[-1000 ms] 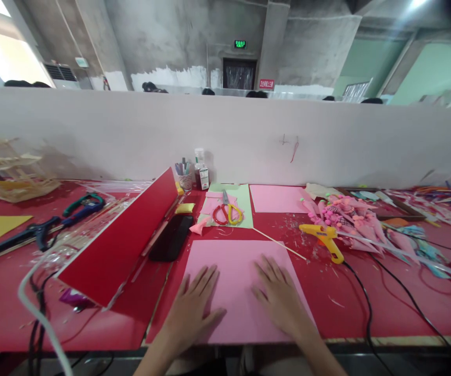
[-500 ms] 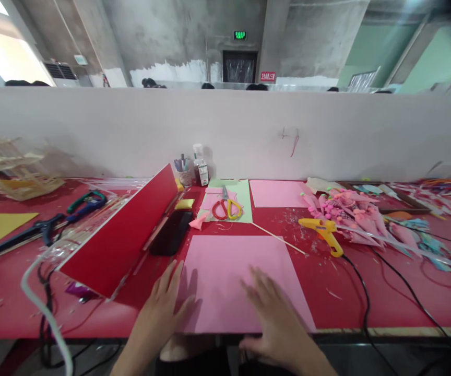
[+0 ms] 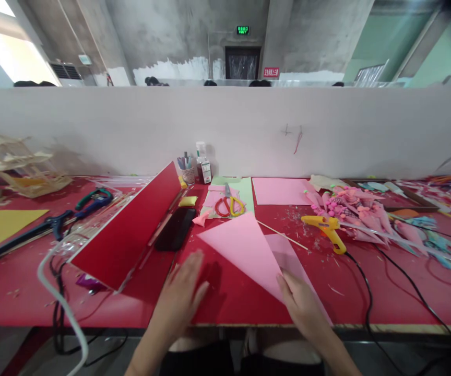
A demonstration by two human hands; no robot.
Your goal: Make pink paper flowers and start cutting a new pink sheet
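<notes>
A pink sheet of paper [image 3: 245,245] is turned over at a slant, with one corner pointing left and another toward the scissors. My right hand [image 3: 298,297] pinches its near right edge between thumb and fingers. More pink paper lies flat under and to the right of the slanted part; whether it is the same sheet I cannot tell. My left hand [image 3: 184,287], slightly blurred, hovers above the red tabletop [image 3: 221,292] left of the paper, fingers stretched out and holding nothing. Scissors [image 3: 229,205] with one red and one yellow handle lie beyond the paper on light green paper.
On the left stand a red board [image 3: 131,235] and a black phone [image 3: 175,230]. A yellow glue gun [image 3: 325,230] with a cord lies right, before a pile of pink paper cones [image 3: 351,209]. A thin stick [image 3: 284,235] lies behind the paper. A white partition [image 3: 151,125] rises behind.
The pink paper lay flat; now its left side is lifted and turned over toward the right. My right hand has closed on its edge. My left hand has shifted slightly right.
</notes>
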